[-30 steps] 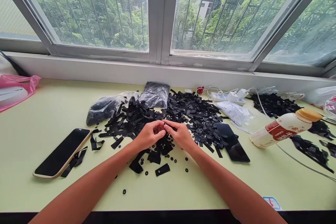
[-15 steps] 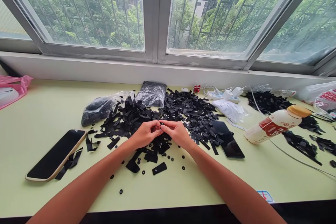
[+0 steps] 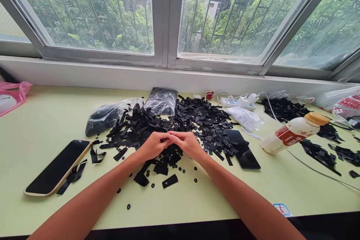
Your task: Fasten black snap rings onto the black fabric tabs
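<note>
My left hand (image 3: 153, 145) and my right hand (image 3: 188, 144) meet at the fingertips over the near edge of a heap of black fabric strips (image 3: 143, 122). Fingers of both hands are closed in a pinch, and whatever lies between them is hidden. Small round black pieces with a hole or pale mark, such as the one nearest the table edge (image 3: 128, 207), are scattered below the hands. A black fabric label marked M (image 3: 170, 181) lies flat just in front of them.
A phone in a pale case (image 3: 57, 168) lies left, a dark phone (image 3: 244, 152) right. Clear bags of black pieces (image 3: 102, 120) stand behind. A bottle with a yellow cap (image 3: 292, 134), a white cable and a power strip (image 3: 230, 102) are at the right.
My fingertips have drawn closer together, the right thumb now overlapping the left fingers. The view has shifted very slightly; the things on the table have stayed put.
</note>
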Motion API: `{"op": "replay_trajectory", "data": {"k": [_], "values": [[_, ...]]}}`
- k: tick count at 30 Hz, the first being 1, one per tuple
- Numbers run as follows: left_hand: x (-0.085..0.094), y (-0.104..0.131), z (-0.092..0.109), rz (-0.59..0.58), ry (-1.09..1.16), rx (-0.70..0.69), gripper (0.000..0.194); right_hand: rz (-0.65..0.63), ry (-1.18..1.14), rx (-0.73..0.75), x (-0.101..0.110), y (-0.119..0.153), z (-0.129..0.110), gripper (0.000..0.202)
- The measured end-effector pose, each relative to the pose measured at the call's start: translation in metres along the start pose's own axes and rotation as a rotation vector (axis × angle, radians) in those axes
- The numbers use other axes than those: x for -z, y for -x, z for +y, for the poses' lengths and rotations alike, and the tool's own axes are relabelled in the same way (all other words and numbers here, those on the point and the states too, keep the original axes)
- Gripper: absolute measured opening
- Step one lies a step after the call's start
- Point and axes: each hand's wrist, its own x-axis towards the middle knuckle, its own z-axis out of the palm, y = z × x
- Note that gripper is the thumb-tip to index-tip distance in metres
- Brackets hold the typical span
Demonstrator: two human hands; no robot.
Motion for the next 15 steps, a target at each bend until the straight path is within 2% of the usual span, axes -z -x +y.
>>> {"op": "replay_trajectory", "data": {"k": [7,15], "values": [[0.004,0.0,0.002,-0.064,0.061,-0.03,0.039,0.051,0.044,0.058,-0.005,0.006,-0.008,0.031],[0.005,0.0,0.002,-0.068,0.073,-0.028,0.042,0.082,0.105,0.033,-0.009,0.008,-0.015,0.044]]}}
